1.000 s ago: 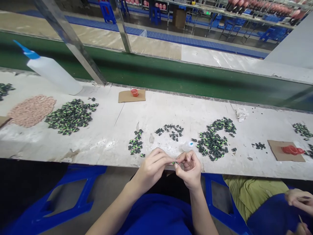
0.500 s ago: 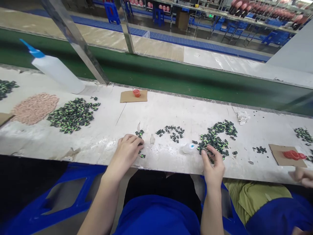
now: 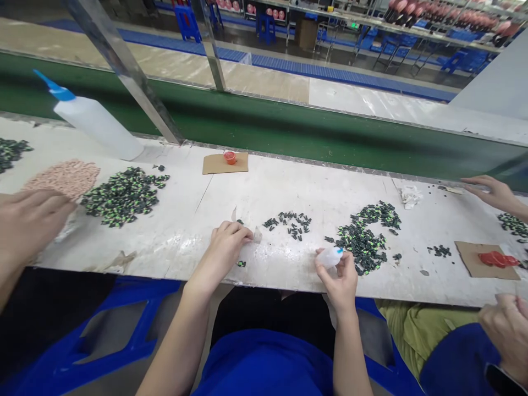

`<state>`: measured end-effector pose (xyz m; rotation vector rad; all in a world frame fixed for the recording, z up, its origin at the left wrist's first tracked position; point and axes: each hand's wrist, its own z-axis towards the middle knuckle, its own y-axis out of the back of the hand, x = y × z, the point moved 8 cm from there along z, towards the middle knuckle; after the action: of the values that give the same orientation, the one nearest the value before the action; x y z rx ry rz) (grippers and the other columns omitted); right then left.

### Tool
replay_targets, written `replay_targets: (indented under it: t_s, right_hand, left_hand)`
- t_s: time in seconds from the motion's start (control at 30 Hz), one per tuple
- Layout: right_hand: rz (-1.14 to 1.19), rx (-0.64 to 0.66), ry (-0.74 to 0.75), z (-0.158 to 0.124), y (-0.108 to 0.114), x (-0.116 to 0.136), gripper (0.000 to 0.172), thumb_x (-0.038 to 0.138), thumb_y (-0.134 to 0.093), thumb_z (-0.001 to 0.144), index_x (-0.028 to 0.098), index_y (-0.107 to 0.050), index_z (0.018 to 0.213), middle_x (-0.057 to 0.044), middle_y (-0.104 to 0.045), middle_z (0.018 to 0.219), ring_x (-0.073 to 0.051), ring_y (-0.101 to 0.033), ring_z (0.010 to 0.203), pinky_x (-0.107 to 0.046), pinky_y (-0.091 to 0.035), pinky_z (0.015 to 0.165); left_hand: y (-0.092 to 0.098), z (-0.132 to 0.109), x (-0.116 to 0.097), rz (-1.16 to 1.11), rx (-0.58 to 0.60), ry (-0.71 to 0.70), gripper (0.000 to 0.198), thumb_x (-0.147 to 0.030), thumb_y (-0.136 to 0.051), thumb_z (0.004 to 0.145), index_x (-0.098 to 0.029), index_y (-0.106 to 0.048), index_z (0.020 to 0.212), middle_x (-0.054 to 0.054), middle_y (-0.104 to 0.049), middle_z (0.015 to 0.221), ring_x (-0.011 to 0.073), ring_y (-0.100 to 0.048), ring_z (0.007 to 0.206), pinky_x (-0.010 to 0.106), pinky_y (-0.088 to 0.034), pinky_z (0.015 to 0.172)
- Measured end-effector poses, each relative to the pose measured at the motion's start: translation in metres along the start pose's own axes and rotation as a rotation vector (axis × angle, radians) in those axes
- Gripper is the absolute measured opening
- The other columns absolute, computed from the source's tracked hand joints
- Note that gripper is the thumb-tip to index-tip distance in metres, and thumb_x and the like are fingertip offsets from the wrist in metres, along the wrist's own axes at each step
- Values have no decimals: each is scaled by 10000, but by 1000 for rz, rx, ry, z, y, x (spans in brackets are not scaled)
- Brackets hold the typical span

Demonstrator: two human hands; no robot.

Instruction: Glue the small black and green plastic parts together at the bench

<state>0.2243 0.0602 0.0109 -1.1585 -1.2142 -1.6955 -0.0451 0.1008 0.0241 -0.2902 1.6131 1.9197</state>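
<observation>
Between the thumb and fingers of the right hand (image 3: 340, 278) is a small white bottle (image 3: 329, 257), gripped by its body, with its blue tip leaning over to the right (any print on it is too small for me to read). Just right of that hand and a little beyond spreads a heap of black-and-green pieces (image 3: 365, 242). Well to its left, the left hand (image 3: 226, 245) is down at the tabletop (image 3: 280, 275), fingers curled; whether they pinch anything I cannot tell. A loose piece (image 3: 241, 264) lies just on that hand's near right side, and a clear scrap (image 3: 258, 235) is right by its fingertips. Between the two hands, somewhat farther off, slim dark pieces (image 3: 293, 230) are strewn in a rough ring.

Straight beyond the left hand, well apart, a red cup (image 3: 230, 158) stands on a flat bit of cardboard (image 3: 212, 165). Off to that hand's left come a broad dark mound (image 3: 121, 198), some pink bits (image 3: 70, 175) and, behind them, a large bottle (image 3: 99, 126) (plain white on the side I see). A co-worker's hand (image 3: 35, 220) is near the pink bits. Far right of the right hand, past a crumpled tissue (image 3: 410, 197), another person's hand (image 3: 490, 191) stretches over the table. Across the room, beyond both hands, glows a green display (image 3: 355, 25), too small to read.
</observation>
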Motion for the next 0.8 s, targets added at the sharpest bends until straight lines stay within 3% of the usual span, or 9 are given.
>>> replay_targets:
  t_s: [0.07,0.17,0.27,0.4,0.6,0.8]
  right_hand:
    - [100,-40,-52,-1,5,-6,288,337,-759,681,212,-546,831,-22,-690,779,-203,-658,704,-315,-507,632]
    - [268,-139,-80,1,12,-15,298,353,-764,639,192,-624,847,-8,-658,743,-172,-605,637,-276,-452,556]
    - [463,-224,-144,2,13,-25,273,353,-731,641,191,-644,843,3,-632,719,-134,-546,579,-248,-396,509]
    - [525,-271,-154,-1,12,-29,233,387,-662,691,191,-620,808,1,-614,713,-112,-491,525,-229,-344,459]
    - [271,-193,-62,-6,4,-15,206,370,-650,750,179,-577,733,28,-548,604,-116,-480,515,-236,-368,487]
    - [163,-127,-22,-5,-6,-2,204,358,-634,749,192,-533,686,38,-539,572,-122,-484,511,-232,-366,487]
  left_hand:
    - [-8,2,-22,-133,55,-61,198,-200,-460,928,-231,-641,854,41,-655,876,236,-535,883,360,-379,771]
    - [-29,0,-58,-295,177,-145,193,-180,-432,952,-219,-613,895,28,-635,911,200,-549,906,336,-378,805]
    - [-49,-3,-77,-300,254,-171,185,-143,-427,958,-208,-586,889,18,-641,923,184,-551,906,330,-352,800]
    - [-54,-8,-71,-246,241,-159,151,-137,-469,949,-209,-579,874,6,-680,938,191,-556,931,344,-328,803]
    - [-45,-16,-59,-253,216,-84,137,-175,-595,892,-234,-577,1014,9,-698,1016,208,-580,1001,353,-357,843]
    - [-53,-15,-57,-279,140,-10,189,-214,-633,863,-225,-558,1036,17,-727,969,213,-633,973,365,-400,841]
